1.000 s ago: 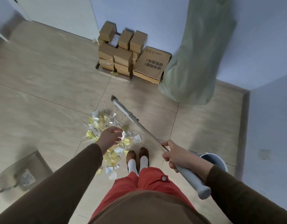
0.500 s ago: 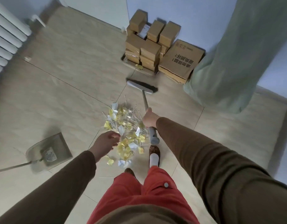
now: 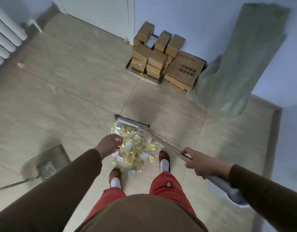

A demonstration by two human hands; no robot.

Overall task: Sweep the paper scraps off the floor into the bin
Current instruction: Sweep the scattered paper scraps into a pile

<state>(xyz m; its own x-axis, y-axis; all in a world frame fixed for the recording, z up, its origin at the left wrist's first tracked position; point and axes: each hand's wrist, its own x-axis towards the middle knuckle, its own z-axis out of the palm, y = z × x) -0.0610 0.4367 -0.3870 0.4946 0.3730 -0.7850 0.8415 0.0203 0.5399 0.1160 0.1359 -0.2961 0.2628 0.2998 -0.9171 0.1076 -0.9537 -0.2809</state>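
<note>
A pile of yellow and white paper scraps [image 3: 136, 148] lies on the tiled floor between my feet and the broom head. The grey broom [image 3: 132, 122] rests its head on the floor at the far edge of the pile, and its handle slants back to the right. My right hand [image 3: 199, 162] grips the handle near its grey end. My left hand [image 3: 110, 144] hovers over the left side of the pile, fingers loosely curled, holding nothing that I can see. A dustpan [image 3: 45, 163] with a few scraps in it lies on the floor to the left. No bin is in view.
Stacked cardboard boxes [image 3: 161, 59] stand against the far wall. A green bag [image 3: 231, 67] leans in the right corner beside them. A white radiator [image 3: 3, 39] runs along the left wall. My two feet [image 3: 164, 158] stand on either side of the pile's near end.
The broom head has been drawn from near the boxes back to the far edge of the pile. My right hand swung out to the right with the handle. The view shifted.
</note>
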